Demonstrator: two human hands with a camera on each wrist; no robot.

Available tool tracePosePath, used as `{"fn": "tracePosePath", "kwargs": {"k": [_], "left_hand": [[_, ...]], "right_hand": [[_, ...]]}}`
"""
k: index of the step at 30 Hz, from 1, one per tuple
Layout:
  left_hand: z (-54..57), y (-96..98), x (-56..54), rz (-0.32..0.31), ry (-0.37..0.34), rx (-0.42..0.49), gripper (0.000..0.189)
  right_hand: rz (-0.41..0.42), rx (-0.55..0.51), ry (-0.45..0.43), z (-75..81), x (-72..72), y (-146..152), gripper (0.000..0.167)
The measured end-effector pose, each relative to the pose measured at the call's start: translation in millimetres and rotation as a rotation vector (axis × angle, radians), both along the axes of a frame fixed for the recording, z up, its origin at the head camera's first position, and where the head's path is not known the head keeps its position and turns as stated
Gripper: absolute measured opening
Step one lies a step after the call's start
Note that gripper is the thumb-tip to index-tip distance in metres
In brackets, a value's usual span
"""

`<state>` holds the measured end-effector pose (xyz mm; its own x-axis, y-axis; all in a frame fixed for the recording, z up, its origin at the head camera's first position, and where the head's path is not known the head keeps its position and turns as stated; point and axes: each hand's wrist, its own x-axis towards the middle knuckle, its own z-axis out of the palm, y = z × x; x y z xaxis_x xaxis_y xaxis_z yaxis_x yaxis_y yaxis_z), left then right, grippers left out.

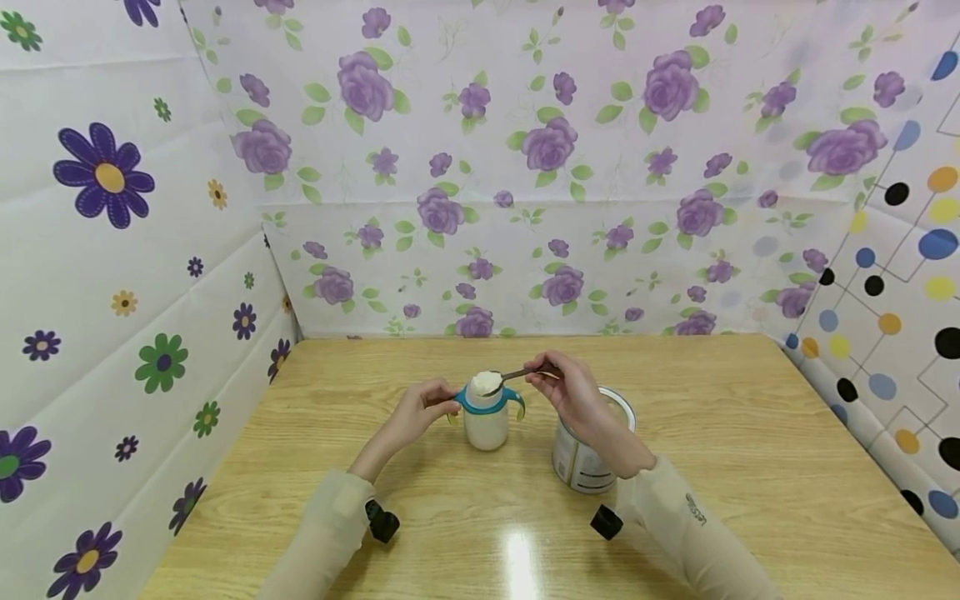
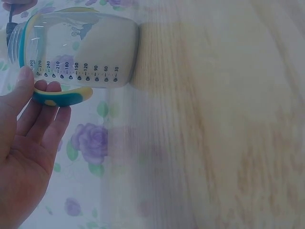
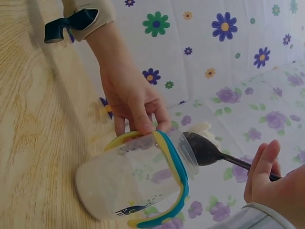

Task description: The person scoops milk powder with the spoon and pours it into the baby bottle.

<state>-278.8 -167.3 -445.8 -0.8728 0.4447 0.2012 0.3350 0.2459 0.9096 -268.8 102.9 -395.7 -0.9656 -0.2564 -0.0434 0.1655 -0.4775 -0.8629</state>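
Clear-walled & smooth, the bottle (image 1: 486, 429) stood upright on the tabletop (image 1: 750, 450), a bit L of ctr, w/ pale stuff filling its lower part & a printed scale, 30 up to approx. 300. Round its neck sat a teal-&-yellow handle ring (image 1: 483, 407), w/ a curved grip each side. L hand (image 1: 418, 412) was clamped on the near-L grip, thumb & fingers pinching it. At the bottle's mouth: a fluffy, lumpy white powder (image 1: 487, 381) heap w/ the dark, shiny spoon (image 1: 519, 374), oval bowl, slim handle; couldn't tell if bowl touched the rim. R hand (image 1: 573, 392) had the spoon's handle pinched btwn thumb & fingers.

Just R of the bottle, partly hidden under R hand & forearm, stood a wide round tin (image 1: 581, 468), white w/ printed side & shiny rim. Both sleeves (image 1: 675, 521) pale, soft cloth; small black blocks (image 1: 382, 523) at the wrists.

Tabletop: light wood grain, glossy, w/ a bright glare patch at the near edge. Room: white sheets hung round 3 sides, creased: back sheet (image 1: 495, 92) purple roses & green lvs, L sheet (image 1: 112, 275) bold daisies, R sheet (image 1: 903, 300) multicol. dots joined by thin lines.
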Motion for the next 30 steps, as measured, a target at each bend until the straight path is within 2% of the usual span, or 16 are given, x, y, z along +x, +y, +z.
{"fn": "tracePosePath", "kwargs": {"k": [10,30], "left_hand": [[-0.5,-0.1,0.5,0.003,-0.003,-0.002,0.011],[-1.6,0.4,-0.5,0.006,0.004,0.000,0.010]], "right_hand": [[-0.008,0.060,0.011,1.2,-0.6,-2.0,0.030],[0.005,0.108,0.019,5.7,-2.3,-5.6,0.031]]}}
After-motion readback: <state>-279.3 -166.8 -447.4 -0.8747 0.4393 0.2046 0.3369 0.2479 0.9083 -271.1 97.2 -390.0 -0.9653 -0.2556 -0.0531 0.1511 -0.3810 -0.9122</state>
